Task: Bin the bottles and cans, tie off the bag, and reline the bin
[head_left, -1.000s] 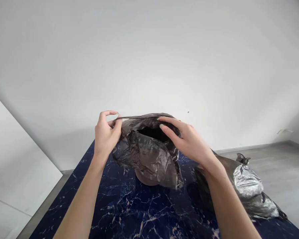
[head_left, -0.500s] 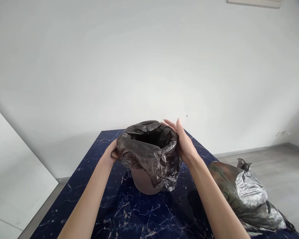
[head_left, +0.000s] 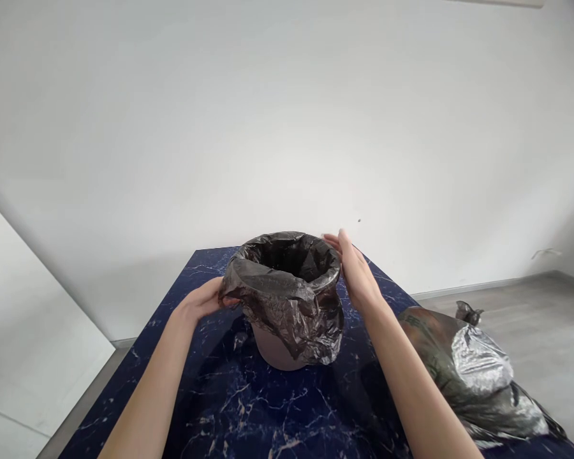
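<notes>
A small bin [head_left: 278, 347], pinkish-grey where its lower wall shows, stands upright on the dark blue table. Over its rim a black trash bag [head_left: 310, 315] is folded outward, hanging lowest at the front right; the lined opening looks dark inside. My left hand [head_left: 203, 299] is at the bin's left side, its fingers stretched out and partly hidden beneath the overhanging plastic. On the opposite side, my right hand [head_left: 356, 271] lies open along the bag near the rim, with its fingers extended.
The blue marble-patterned table [head_left: 239, 414] reaches back to a pale wall [head_left: 287, 115]. At right sits a full, tied trash bag [head_left: 478, 376] by the table edge, above grey flooring [head_left: 550, 325]. A white panel [head_left: 33, 331] stands at left.
The bag's mouth has widened into a rounder opening over the rim. My left hand has shifted, its fingers now straighter under the plastic. My right hand has moved slightly along the side.
</notes>
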Demonstrator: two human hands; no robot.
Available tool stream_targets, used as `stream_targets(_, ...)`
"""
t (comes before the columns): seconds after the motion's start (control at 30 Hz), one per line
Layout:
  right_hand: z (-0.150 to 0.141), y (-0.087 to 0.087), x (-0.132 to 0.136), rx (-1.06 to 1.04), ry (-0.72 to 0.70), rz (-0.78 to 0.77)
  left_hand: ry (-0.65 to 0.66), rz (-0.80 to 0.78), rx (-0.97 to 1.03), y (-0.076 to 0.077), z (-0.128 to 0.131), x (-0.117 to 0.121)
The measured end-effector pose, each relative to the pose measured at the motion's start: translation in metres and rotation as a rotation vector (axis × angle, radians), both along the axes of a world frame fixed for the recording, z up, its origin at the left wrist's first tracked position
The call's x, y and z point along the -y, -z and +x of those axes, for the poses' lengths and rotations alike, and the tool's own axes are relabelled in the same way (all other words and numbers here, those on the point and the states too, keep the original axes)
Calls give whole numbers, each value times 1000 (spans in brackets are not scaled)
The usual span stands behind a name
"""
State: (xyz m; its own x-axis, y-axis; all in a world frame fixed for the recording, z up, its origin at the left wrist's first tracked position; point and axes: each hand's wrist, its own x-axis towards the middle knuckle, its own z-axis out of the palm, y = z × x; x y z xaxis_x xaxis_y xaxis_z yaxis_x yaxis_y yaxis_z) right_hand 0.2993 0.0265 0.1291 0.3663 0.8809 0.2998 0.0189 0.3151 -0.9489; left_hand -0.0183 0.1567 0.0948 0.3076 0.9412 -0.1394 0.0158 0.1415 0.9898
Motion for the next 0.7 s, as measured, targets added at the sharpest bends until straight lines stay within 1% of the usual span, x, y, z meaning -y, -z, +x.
stream_targets(0.07,-6,-15,12,72,79,87,3,53,5,-18,-3,3)
stream_targets(0.1,-10,-23,18,148,103,137,-15,109,16,-28,-3,7)
stream_targets(0.17,-18,-35,30,330,79,217,-40,249,76,-47,1,18)
stream_targets(0.2,-21,-40,34,423,48,248,-15,332,101,-56,5,26)
stream_targets(0.23,-24,-43,38,503,16,271,44,424,111,-63,8,34)
stream_targets(0.27,-26,-45,41,578,-5,291,136,523,84,-68,12,42)
stream_targets(0.33,-27,-46,45,704,-20,311,303,648,-35,-73,19,54)
stream_targets(0.37,-26,-46,47,749,-25,305,353,673,-108,-72,22,57)
stream_targets(0.43,-25,-46,51,807,-46,260,392,648,-204,-64,26,56)
stream_targets(0.6,-21,-48,60,966,-111,176,495,549,-252,-32,27,34)
stream_targets(0.7,-21,-48,62,1037,-168,138,560,525,-314,-17,25,25)
